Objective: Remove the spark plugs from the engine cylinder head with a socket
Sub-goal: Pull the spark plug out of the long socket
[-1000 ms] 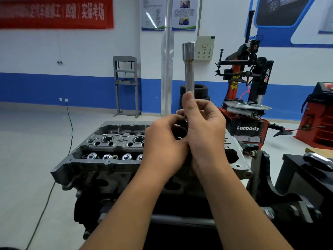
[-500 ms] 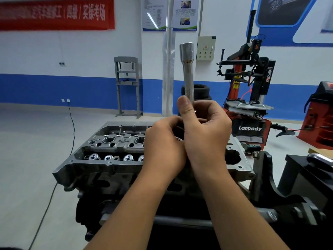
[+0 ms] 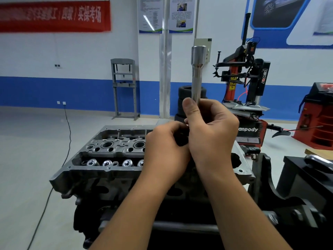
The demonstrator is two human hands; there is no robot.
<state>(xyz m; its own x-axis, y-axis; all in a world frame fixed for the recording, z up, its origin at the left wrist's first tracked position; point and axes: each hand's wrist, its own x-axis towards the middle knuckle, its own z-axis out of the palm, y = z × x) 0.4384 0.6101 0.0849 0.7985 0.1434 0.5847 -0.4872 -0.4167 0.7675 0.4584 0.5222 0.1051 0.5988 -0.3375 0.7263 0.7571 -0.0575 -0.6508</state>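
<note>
My hands are meeting above the cylinder head [image 3: 108,170]: my right hand [image 3: 212,134] is gripping the long socket [image 3: 197,73] upright, its wide end sticking out at twelve o'clock, while my left hand [image 3: 165,147], at nine o'clock, is curling around something dark I cannot identify.

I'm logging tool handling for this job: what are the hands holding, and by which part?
The right hand grips the long socket by its lower shaft, upright. The left hand pinches something dark at the socket's lower end; what it is cannot be told.
</note>
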